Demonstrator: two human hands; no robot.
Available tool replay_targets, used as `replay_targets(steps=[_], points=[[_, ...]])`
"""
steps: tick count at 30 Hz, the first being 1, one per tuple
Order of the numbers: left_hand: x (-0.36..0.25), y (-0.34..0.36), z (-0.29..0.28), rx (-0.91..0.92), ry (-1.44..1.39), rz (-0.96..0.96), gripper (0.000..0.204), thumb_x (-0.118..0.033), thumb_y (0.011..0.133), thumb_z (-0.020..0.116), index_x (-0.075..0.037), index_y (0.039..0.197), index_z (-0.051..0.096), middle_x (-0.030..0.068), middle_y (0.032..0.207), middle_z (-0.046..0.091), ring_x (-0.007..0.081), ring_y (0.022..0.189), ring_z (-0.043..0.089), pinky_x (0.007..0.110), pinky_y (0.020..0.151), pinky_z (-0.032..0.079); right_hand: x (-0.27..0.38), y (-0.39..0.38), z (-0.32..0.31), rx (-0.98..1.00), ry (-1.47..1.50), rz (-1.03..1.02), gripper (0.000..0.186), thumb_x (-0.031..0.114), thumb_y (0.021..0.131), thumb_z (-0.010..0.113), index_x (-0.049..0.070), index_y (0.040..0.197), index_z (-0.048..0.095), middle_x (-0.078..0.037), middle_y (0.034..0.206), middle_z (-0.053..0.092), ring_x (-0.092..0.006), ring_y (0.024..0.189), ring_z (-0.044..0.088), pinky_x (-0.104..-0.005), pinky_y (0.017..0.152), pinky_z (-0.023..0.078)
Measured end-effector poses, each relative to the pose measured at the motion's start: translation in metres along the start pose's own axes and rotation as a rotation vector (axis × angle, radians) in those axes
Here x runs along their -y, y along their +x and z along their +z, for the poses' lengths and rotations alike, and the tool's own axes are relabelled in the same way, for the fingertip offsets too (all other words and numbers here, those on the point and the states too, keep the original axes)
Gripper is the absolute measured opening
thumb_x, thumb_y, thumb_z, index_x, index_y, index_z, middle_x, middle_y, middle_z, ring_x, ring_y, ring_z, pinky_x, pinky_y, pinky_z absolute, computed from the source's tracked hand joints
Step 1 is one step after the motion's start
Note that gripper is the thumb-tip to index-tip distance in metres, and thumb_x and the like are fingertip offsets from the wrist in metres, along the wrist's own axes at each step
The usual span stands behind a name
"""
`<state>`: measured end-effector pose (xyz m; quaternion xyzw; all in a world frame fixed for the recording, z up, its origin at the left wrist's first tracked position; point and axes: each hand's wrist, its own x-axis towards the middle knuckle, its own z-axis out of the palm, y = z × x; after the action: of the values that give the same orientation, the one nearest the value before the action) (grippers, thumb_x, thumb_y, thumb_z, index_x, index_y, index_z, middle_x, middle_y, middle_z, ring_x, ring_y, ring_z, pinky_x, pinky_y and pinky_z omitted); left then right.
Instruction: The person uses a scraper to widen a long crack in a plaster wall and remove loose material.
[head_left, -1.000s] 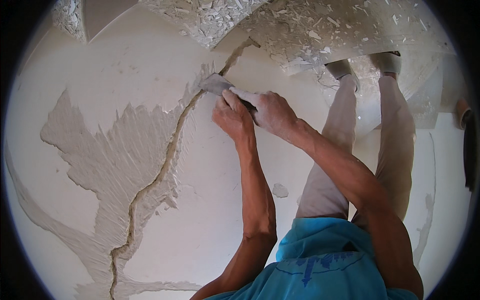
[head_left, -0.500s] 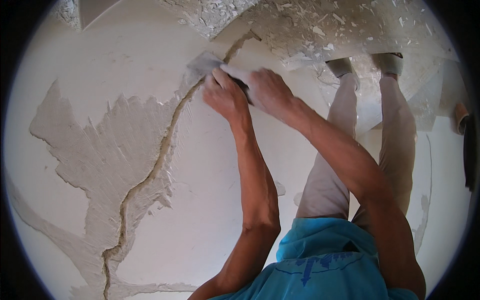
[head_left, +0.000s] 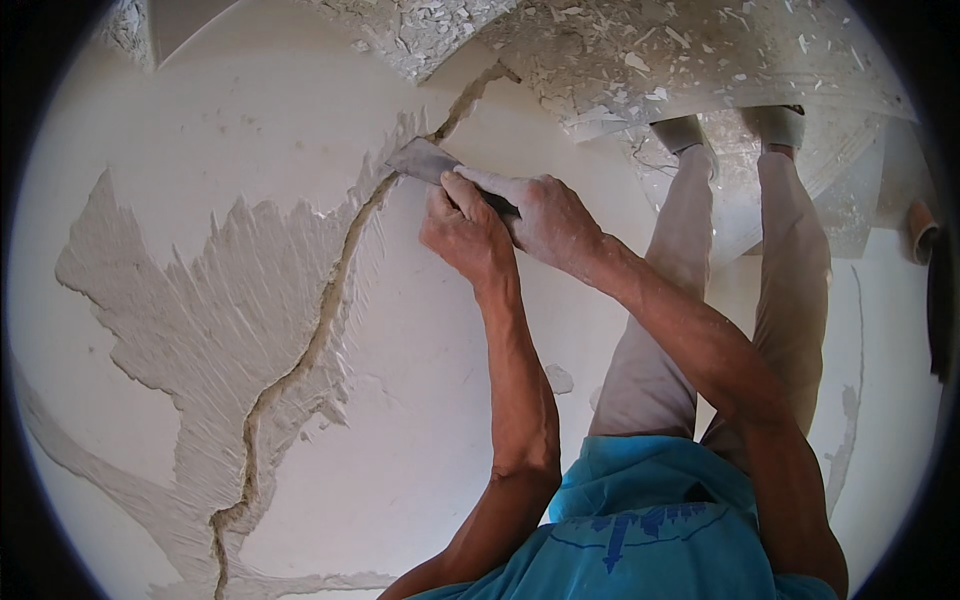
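Note:
My right hand is wrapped round the dark handle of a scraper. Closed on the same tool, nearer its blade, is my left hand. The flat grey blade points up and left, its edge at a long jagged crack in the white wall. Around the crack, the surface layer is scraped off, leaving a rough grey patch with streaked edges. Fresh scrape marks surround the blade's tip. My fingers hide much of the handle.
White flakes and dust lie on the floor sheet at the upper right and on a debris-covered board at the top. My feet in grey shoes stand at the sheet. A brownish cylindrical object is at the right edge.
Both hands and the scraper have come down and right, back from the upper wall. The blade now shows clearly, and more bare grey surface is visible beside the crack's upper part.

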<state>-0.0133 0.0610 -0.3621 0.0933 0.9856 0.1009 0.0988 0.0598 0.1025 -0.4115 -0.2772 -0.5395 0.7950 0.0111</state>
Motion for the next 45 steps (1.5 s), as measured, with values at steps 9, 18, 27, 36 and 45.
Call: replay_targets(steps=[9, 18, 27, 36, 45], points=[[0.007, 0.007, -0.001, -0.013, 0.095, 0.07, 0.039, -0.016, 0.098, 0.05, 0.008, 0.069, 0.057, 0.0178, 0.055, 0.055, 0.0225, 0.046, 0.045, 0.041, 0.049, 0.037, 0.006, 0.002, 0.009, -0.03, 0.003, 0.014, 0.045, 0.017, 0.088, 0.067, 0.01, 0.131, 0.06, -0.022, 0.093, 0.071, -0.0412, 0.086, 0.068, -0.0477, 0.075, 0.055], [0.005, 0.033, 0.012, -0.029, 0.166, 0.179, 0.038, -0.015, 0.096, 0.049, 0.01, 0.069, 0.059, 0.0252, 0.061, 0.058, 0.0345, 0.053, 0.052, 0.046, 0.055, 0.04, 0.005, 0.024, 0.0, 0.001, -0.023, 0.042, 0.05, 0.015, 0.086, 0.067, 0.01, 0.135, 0.058, -0.024, 0.088, 0.07, -0.0412, 0.084, 0.069, -0.0491, 0.073, 0.055], [0.023, 0.051, 0.017, -0.005, 0.236, 0.273, 0.035, -0.015, 0.094, 0.05, 0.01, 0.071, 0.059, 0.0278, 0.066, 0.059, 0.0411, 0.057, 0.055, 0.049, 0.058, 0.04, 0.009, 0.034, 0.002, 0.01, -0.129, 0.081, 0.048, 0.012, 0.086, 0.064, 0.009, 0.134, 0.058, -0.024, 0.088, 0.07, -0.0414, 0.083, 0.068, -0.0489, 0.074, 0.055], [0.012, 0.025, 0.005, 0.097, 0.216, 0.164, 0.044, -0.023, 0.097, 0.051, 0.012, 0.072, 0.06, 0.0241, 0.063, 0.058, 0.0275, 0.054, 0.054, 0.046, 0.057, 0.04, 0.018, 0.012, -0.008, 0.083, -0.079, 0.187, 0.049, 0.015, 0.089, 0.064, 0.008, 0.136, 0.054, -0.025, 0.093, 0.07, -0.0413, 0.087, 0.069, -0.0489, 0.076, 0.055], [0.031, -0.074, -0.011, 0.29, 0.034, -0.021, 0.031, -0.019, 0.102, 0.051, 0.008, 0.107, 0.064, 0.0218, 0.089, 0.068, 0.0284, 0.069, 0.066, 0.041, 0.067, 0.052, 0.006, 0.014, -0.023, 0.073, -0.264, 0.14, 0.053, -0.001, 0.082, 0.058, 0.005, 0.134, 0.054, -0.025, 0.095, 0.069, -0.0439, 0.094, 0.066, -0.0497, 0.083, 0.052]])
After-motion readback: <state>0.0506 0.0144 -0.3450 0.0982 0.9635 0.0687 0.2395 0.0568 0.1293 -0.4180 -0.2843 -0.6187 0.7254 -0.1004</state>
